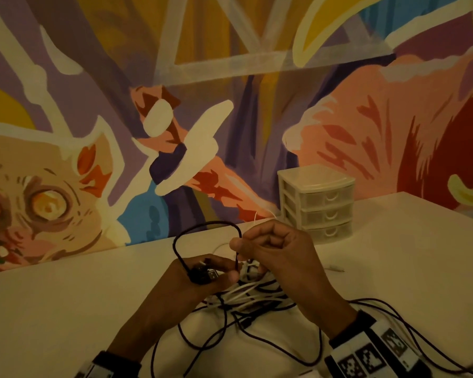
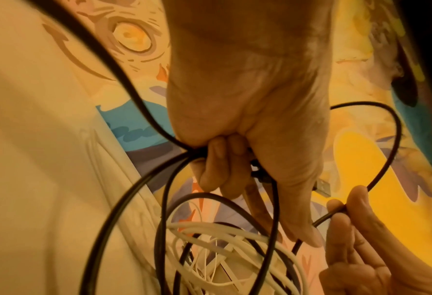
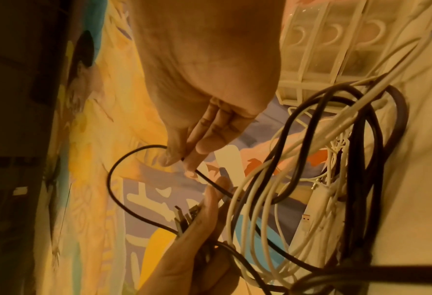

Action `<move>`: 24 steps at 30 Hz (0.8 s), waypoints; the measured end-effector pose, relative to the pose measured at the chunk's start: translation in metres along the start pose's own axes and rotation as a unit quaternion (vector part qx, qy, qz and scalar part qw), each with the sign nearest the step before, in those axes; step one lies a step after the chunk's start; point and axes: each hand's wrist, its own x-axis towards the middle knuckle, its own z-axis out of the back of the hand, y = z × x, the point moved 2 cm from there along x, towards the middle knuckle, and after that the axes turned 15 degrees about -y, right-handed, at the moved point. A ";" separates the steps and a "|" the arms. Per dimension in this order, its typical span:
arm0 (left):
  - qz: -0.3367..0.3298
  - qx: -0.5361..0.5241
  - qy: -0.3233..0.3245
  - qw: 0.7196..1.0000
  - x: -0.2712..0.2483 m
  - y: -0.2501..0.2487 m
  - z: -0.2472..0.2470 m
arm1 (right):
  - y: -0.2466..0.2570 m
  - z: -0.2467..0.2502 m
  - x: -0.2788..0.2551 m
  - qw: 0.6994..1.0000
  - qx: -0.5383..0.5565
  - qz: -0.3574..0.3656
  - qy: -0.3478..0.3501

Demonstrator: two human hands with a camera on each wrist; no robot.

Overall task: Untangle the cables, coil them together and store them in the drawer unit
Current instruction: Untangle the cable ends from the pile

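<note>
A tangle of white cables [image 1: 246, 294] and black cables lies on the white table under both hands. My left hand [image 1: 205, 274] grips the black cable [image 1: 202, 227] near its USB plug [image 1: 212, 274], together with other strands [image 2: 159, 199]. From there the black cable arches up in a loop to my right hand [image 1: 271, 244], which pinches it between thumb and fingers [image 3: 174, 157]. The white three-drawer unit [image 1: 318, 203] stands at the back right against the wall, all its drawers shut.
The white table [image 1: 66, 296] runs to a painted mural wall [image 1: 175, 105]. Long black cable loops [image 1: 421, 336] trail over the table at the lower right, past my right wrist. A loose white cable end [image 1: 336, 268] lies right of the hands.
</note>
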 end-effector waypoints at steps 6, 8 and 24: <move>-0.025 -0.023 -0.028 0.999 0.001 0.002 0.000 | -0.005 -0.002 0.003 1.000 -0.017 -0.001 0.022; -0.031 -0.048 -0.079 0.995 0.004 0.005 0.004 | -0.016 0.001 0.007 0.991 -0.124 0.036 0.039; -0.007 -0.265 -0.390 0.882 0.015 0.023 0.062 | -0.035 0.020 0.017 0.892 -0.412 0.102 0.153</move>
